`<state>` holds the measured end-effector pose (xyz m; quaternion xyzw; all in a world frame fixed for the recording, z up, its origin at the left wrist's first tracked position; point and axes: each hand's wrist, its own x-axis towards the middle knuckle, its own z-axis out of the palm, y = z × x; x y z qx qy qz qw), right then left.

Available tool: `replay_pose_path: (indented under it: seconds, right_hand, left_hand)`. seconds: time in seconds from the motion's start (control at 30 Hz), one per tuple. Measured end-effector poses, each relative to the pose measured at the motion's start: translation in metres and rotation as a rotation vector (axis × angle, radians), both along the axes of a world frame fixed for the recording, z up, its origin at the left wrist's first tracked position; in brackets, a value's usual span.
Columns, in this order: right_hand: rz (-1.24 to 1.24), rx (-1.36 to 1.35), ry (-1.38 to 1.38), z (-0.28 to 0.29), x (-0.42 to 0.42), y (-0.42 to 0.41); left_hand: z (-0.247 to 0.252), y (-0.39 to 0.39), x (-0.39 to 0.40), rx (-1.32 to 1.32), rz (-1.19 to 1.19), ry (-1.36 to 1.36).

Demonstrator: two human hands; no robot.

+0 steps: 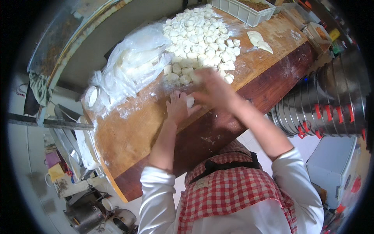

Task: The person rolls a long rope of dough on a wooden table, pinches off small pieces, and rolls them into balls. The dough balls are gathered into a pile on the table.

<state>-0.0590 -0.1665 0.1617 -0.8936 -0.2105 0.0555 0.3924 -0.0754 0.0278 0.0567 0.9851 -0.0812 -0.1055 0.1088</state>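
On the wooden worktop [125, 125], my left hand [178, 108] rests with its fingers spread beside a small white dough piece [190, 101]; whether it grips the piece is unclear. My right hand [214, 87] is blurred, just to the right and above, over the near edge of a large heap of small dough pieces [195, 38]. Its fingers hide part of the heap, and what it holds cannot be told. Several flattened dough rounds [260, 42] lie overlapping at the upper right. Left of the heap, clear plastic sheeting [131, 64] covers pale dough.
A white plastic crate [245, 13] with brownish filling stands at the back. A bowl of flour [93, 96] sits at the left edge. Stacked round metal trays [321, 99] with red clips are at right. More food containers [318, 35] line the right end.
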Motion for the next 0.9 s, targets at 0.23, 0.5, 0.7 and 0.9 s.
replay_pose_path:
  seconds: [0.23, 0.5, 0.7, 0.9]
  right_hand:
    - [-0.244, -0.023, 0.013, -0.054, -0.036, -0.159]
    - [-0.378, 0.080, 0.052, -0.029, -0.045, -0.163]
    - [-0.313, 0.140, -0.016, -0.058, -0.054, -0.153]
    - [0.276, -0.081, 0.002, -0.077, -0.063, -0.067]
  left_hand:
    - [-0.043, -0.041, -0.135, -0.034, -0.048, -0.285]
    - [-0.072, 0.045, 0.073, -0.095, 0.598, -0.347]
    - [-0.035, -0.027, -0.030, 0.000, 0.117, -0.159]
    - [-0.025, -0.060, -0.153, -0.151, -0.036, -0.283]
